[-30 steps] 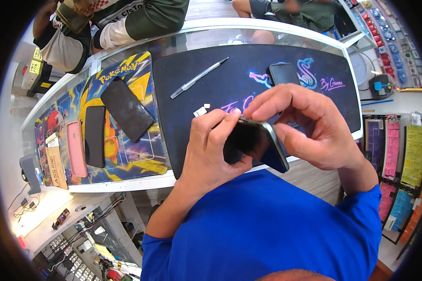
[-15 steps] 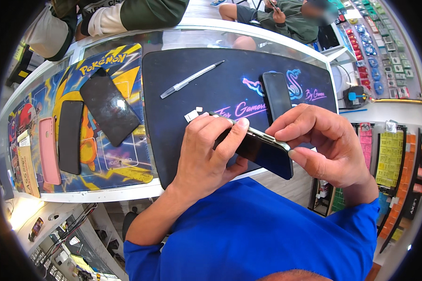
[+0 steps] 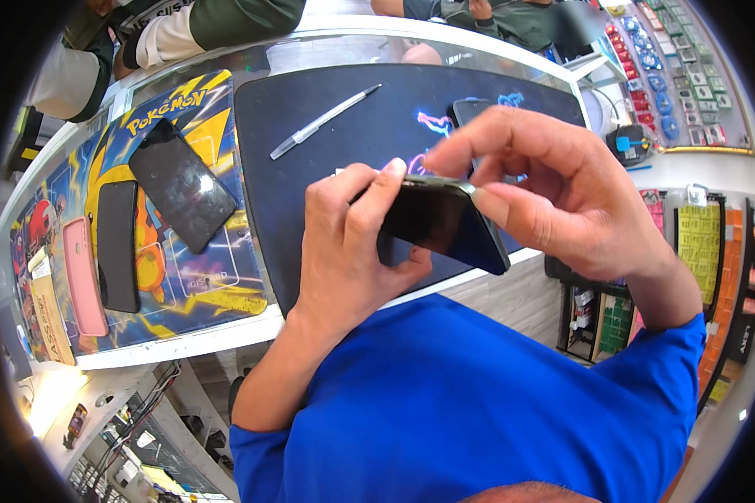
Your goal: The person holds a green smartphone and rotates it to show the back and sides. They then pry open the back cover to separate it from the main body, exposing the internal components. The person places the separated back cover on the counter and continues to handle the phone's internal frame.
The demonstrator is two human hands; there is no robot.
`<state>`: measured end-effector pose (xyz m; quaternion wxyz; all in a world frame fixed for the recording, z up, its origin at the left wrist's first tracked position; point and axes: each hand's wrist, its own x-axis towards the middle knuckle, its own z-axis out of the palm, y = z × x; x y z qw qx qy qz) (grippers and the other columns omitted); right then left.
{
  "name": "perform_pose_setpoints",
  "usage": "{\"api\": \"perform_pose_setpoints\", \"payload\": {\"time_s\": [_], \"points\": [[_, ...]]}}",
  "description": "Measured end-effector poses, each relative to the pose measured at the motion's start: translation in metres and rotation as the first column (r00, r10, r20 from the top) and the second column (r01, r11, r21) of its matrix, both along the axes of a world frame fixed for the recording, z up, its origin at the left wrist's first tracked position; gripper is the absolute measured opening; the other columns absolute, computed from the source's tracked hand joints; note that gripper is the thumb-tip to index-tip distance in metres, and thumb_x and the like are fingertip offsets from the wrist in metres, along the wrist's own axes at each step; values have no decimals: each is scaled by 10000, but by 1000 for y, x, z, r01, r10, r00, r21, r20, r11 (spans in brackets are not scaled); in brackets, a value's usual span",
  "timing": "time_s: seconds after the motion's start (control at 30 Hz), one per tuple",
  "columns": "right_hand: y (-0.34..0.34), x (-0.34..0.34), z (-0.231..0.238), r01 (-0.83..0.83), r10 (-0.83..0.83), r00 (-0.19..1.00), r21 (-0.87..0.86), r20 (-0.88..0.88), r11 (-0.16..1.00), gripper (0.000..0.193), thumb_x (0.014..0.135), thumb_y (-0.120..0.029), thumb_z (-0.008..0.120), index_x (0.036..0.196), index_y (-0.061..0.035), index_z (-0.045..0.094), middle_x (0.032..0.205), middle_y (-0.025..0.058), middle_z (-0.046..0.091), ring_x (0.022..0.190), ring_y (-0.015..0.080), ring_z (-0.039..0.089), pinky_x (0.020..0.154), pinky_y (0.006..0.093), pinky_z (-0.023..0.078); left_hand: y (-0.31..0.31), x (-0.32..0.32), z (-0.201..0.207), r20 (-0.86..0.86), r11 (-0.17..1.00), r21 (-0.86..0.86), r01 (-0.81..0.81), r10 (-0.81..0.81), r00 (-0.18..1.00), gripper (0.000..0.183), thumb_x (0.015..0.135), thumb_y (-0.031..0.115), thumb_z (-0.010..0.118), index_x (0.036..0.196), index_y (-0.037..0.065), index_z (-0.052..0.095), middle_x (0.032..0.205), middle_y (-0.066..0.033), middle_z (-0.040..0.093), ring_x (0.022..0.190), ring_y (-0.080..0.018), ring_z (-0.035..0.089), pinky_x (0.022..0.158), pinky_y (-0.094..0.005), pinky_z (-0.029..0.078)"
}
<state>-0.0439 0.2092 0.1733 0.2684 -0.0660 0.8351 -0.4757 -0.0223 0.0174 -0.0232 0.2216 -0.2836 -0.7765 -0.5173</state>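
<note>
A dark smartphone (image 3: 445,216) is held tilted above the near edge of the black mat, its glossy face toward me. My left hand (image 3: 348,226) grips its left end, thumb along the top edge and fingers around it. My right hand (image 3: 554,180) is at the other end. Its thumb presses the upper corner, the index finger reaches over the top edge, and the other fingers curl behind. Whether a small part sits between those fingertips I cannot make out. Behind the right hand another phone (image 3: 470,109) lies mostly covered. A clear pen (image 3: 323,122) rests beyond my left hand.
On the colourful mat (image 3: 214,289) at left lie a dark phone (image 3: 184,186), a black slab-like phone or case (image 3: 118,247) and a pink phone case (image 3: 84,277). People stand or sit beyond the glass counter (image 3: 344,52). Small packaged goods (image 3: 658,92) hang at right.
The view has shifted, so the counter sits higher and further left. My right index finger has lifted and slid leftward over the phone's top edge. The small white pieces are now mostly hidden behind my left hand.
</note>
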Motion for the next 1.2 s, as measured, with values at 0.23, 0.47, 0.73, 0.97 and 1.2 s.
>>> {"api": "perform_pose_setpoints", "payload": {"time_s": [0.23,0.47,0.73,0.97,1.2], "points": [[26,16,-48,-143,89,960,-194,-266,971,873,756,-154,605,1600,44,503,1588,206,549,1331,252,617,1007,332,573,0,-4,4,74,1000,4,28,-28,997,1079,590,107,961,1554,115,476,1345,-171,533,1277,-376,547,1068,-469,499],[33,4,-70,-320,208,852,-163,-481,933,940,733,-214,612,1632,22,467,1612,208,539,1383,275,616,911,313,612,-1,-4,0,143,998,42,46,-52,988,1093,579,91,968,1545,107,456,1373,-178,518,1291,-372,546,1069,-461,518],[17,8,-58,-203,107,901,-189,-421,961,718,766,-151,603,1468,1,604,1436,135,633,1341,222,625,921,287,582,1,-2,-1,74,999,28,21,-23,997,1083,573,90,959,1529,106,450,1338,-170,537,1250,-369,564,1032,-464,517],[10,4,-45,-118,82,916,-68,-393,991,563,780,-58,553,1327,-21,682,1290,84,659,1227,160,646,904,269,571,-2,-3,2,87,999,-1,47,-46,995,1029,594,105,970,1489,92,461,1391,-164,488,1270,-330,553,1059,-435,521],[3,-1,-41,-58,39,937,-45,-346,997,434,849,20,539,1250,-5,703,1233,96,653,1191,159,645,949,292,590,0,-4,2,89,999,4,37,-37,995,1039,586,101,967,1498,99,467,1381,-172,503,1267,-347,562,1060,-450,520]]}}
